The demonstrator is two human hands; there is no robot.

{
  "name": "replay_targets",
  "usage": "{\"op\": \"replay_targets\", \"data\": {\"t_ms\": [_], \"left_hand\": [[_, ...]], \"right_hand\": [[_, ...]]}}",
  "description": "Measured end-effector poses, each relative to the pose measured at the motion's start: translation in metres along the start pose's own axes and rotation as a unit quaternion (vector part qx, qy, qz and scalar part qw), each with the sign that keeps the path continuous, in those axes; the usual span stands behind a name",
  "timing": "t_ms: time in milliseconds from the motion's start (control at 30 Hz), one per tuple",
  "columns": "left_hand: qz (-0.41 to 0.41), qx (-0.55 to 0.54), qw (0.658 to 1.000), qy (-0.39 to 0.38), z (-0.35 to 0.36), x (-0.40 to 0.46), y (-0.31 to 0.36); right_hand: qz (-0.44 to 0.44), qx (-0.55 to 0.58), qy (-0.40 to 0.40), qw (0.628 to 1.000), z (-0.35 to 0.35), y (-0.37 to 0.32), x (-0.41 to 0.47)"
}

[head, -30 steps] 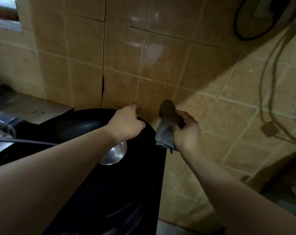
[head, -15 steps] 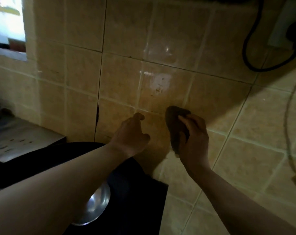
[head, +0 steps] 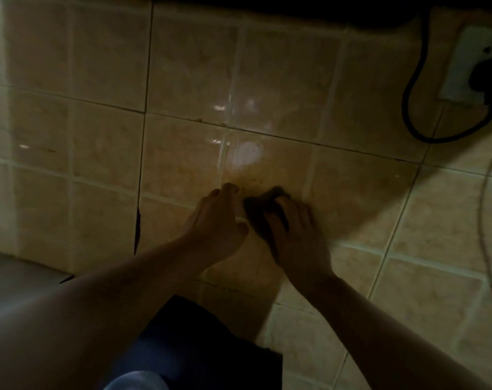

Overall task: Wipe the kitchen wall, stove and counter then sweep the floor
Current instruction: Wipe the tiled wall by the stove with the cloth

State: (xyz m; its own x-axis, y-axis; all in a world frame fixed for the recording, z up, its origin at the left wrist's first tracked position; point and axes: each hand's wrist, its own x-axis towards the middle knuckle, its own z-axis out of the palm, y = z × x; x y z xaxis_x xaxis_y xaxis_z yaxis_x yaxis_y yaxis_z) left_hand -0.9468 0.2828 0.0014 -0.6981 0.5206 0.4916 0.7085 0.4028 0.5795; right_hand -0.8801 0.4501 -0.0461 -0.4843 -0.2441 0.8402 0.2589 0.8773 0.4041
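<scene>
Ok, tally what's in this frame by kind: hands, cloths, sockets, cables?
Hands: 2, left hand beside the right hand
Cloths: 1, dark cloth under the right hand on the wall
Sockets: 1, white socket
Cables: 2, black cable, pale cable
Total: 6

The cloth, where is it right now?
In the head view, the cloth is pressed on the tiled wall under the right hand, just right of the left hand.
</scene>
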Motion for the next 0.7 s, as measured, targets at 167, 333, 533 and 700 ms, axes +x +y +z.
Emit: {"op": "replay_targets", "data": {"t_ms": [167,333,533,700], "left_hand": [[0.051,0.023,0.998,0.026,-0.012,0.016,0.008],[0.085,0.025,0.993,0.074,-0.023,0.036,0.013],[0.101,0.055,0.988,0.107,-0.018,0.031,-0.001],[0.107,0.042,0.982,0.148,-0.038,0.043,-0.001]], "right_hand": [[0.073,-0.063,0.082,0.992,-0.026,0.043,0.058],[0.197,-0.053,0.136,0.969,-0.038,0.065,0.1],[0.031,-0.045,0.061,0.997,-0.005,0.025,0.048],[0.157,0.003,0.112,0.981,-0.029,0.06,0.108]]}}
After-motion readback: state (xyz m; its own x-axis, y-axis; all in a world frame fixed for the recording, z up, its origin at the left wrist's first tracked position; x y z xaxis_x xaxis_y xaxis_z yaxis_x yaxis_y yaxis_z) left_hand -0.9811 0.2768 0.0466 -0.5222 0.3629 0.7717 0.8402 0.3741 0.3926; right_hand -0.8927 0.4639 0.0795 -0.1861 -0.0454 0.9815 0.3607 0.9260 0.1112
